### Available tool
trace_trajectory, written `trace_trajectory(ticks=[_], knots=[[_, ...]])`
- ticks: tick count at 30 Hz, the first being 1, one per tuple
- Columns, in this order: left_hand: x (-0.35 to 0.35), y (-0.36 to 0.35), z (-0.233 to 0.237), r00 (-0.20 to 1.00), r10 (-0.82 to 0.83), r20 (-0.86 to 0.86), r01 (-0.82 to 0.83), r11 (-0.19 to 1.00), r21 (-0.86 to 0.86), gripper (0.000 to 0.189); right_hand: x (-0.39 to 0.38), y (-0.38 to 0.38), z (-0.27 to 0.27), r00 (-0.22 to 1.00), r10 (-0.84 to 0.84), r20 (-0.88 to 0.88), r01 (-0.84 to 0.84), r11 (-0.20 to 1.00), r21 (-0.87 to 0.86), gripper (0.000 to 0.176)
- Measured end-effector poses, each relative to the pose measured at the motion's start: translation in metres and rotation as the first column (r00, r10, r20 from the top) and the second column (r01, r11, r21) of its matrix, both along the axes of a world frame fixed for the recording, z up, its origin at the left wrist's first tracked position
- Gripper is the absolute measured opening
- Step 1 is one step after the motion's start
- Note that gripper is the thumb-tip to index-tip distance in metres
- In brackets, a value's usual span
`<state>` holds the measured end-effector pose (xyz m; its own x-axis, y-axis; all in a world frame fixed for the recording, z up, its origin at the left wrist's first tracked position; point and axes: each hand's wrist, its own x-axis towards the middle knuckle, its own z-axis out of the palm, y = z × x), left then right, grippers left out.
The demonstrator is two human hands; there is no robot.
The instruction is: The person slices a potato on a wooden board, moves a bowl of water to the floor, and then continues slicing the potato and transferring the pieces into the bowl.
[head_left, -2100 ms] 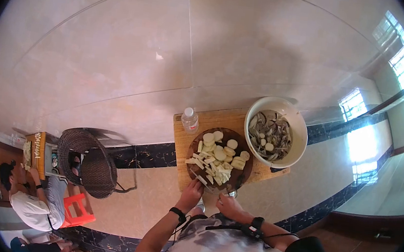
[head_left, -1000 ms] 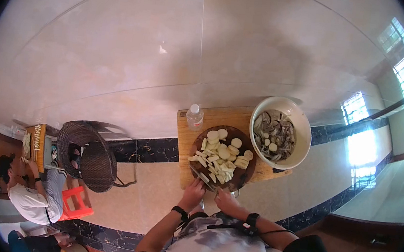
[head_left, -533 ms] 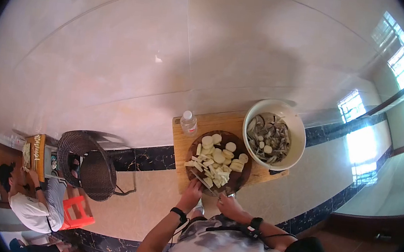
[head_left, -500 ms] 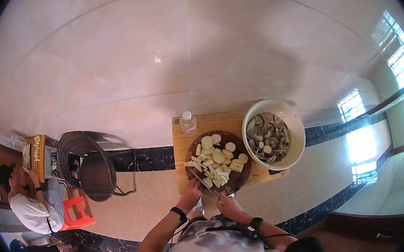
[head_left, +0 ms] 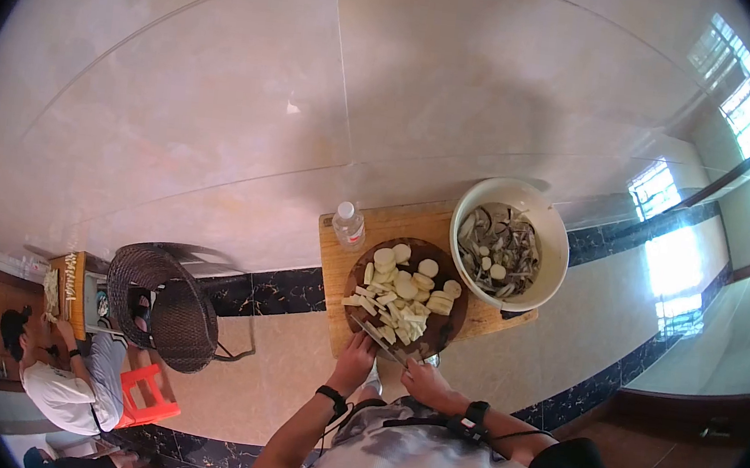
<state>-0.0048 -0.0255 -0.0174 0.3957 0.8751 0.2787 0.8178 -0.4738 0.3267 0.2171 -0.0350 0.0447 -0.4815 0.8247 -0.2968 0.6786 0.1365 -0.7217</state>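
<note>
My right hand [head_left: 426,384] is closed around the handle of a kitchen knife [head_left: 382,341], whose blade points up and left over the near edge of a round dark wooden chopping board [head_left: 444,333]. Beside the blade's far end, my left hand [head_left: 354,360] is at the board's near left edge with its fingers curled together; whatever they hold is hidden. Pale round slices [head_left: 406,288] of a peeled vegetable are spread over the board, some of them stacked. Cut sticks and chunks [head_left: 407,324] of the same pale vegetable lie just beyond the blade.
The board rests on a wooden table [head_left: 376,225] against the wall. A clear bottle [head_left: 349,229] and a white basin [head_left: 558,262] of dark-and-pale strips in liquid stand there too. At left are a dark wicker chair [head_left: 183,323], a red stool [head_left: 147,400] and another person [head_left: 62,384] working.
The view has shifted very slightly. Both hands and the knife stay in nearly the same place at the board's near edge.
</note>
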Motion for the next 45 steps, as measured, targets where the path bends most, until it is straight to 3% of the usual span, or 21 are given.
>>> trace_trajectory(ticks=[3,5,17,24,29,31,36,45], knots=[[0.0,0.0,-0.006,1.0,0.0,-0.013,-0.001,1.0,-0.027,0.029,0.0,0.0,0.006,1.0,0.028,0.005,-0.028,0.999,0.041,0.03],[0.0,0.0,-0.007,1.0,0.002,0.001,-0.002,1.0,-0.029,0.03,0.001,-0.003,-0.008,0.998,-0.054,0.017,0.054,0.998,-0.029,0.031],[-0.003,-0.001,-0.006,0.995,0.019,0.103,-0.011,0.997,-0.073,0.034,-0.008,0.001,0.004,0.991,-0.067,0.117,0.081,0.99,-0.119,0.029],[-0.005,0.002,-0.01,0.998,-0.01,0.068,0.013,0.998,-0.055,0.031,-0.015,0.012,-0.019,0.998,0.052,-0.026,-0.05,0.994,0.093,0.027],[-0.005,0.003,-0.006,0.998,0.002,0.068,0.001,0.999,-0.042,0.03,-0.034,0.015,-0.007,0.993,-0.08,0.087,0.087,0.993,-0.077,0.027],[-0.006,0.004,-0.009,0.999,-0.007,0.047,0.009,0.998,-0.059,0.031,-0.027,0.01,-0.006,0.999,-0.026,-0.02,0.027,0.999,0.041,0.027],[-0.006,0.004,-0.013,0.998,-0.008,0.057,0.011,0.999,-0.051,0.03,-0.014,0.01,0.008,0.997,0.034,0.072,-0.032,0.999,-0.028,0.027],[-0.009,-0.005,-0.013,0.997,0.019,0.071,-0.017,1.0,-0.026,0.031,-0.019,0.003,0.003,1.0,0.011,-0.025,-0.01,0.999,0.045,0.026]])
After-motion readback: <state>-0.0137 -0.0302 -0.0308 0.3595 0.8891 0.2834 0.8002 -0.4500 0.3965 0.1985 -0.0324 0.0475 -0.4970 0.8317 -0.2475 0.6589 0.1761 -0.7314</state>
